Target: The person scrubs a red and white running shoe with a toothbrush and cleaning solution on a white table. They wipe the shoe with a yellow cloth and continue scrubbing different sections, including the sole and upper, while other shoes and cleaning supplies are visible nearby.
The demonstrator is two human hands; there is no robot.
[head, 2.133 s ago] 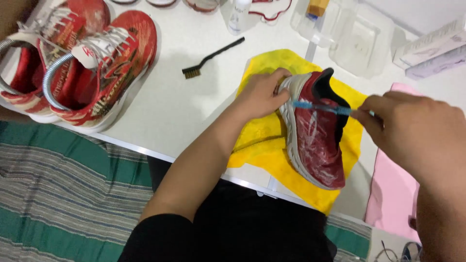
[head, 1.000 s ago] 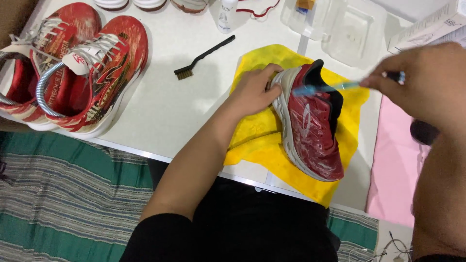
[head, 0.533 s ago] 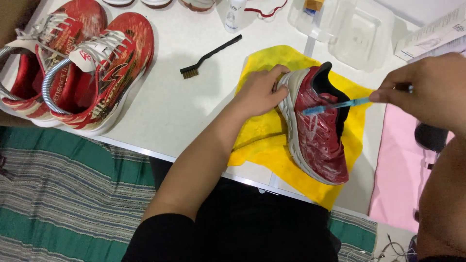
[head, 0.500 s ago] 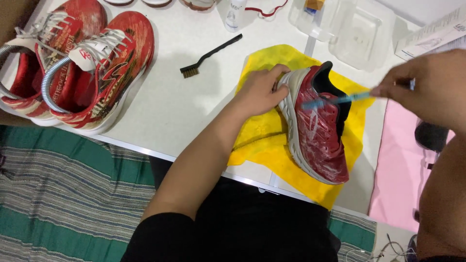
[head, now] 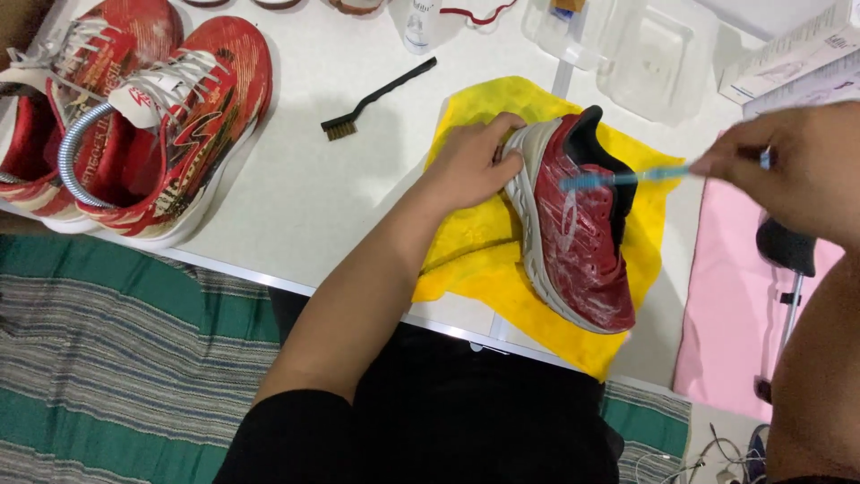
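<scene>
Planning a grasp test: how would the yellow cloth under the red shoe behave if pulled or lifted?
The yellow cloth looks floppy: it lies wrinkled and one corner droops over the white table edge. It would probably bunch rather than slide flat. The red shoe, steadied by the left hand, pins it, so pulling likely drags the shoe.

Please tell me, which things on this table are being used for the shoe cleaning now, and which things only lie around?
In use:
- red shoe, steadied by the left hand
- blue brush in the right hand
- yellow cloth beneath the shoe

Lying about:
- black brush
- pair of red shoes
- clear plastic container
- pink cloth
</scene>
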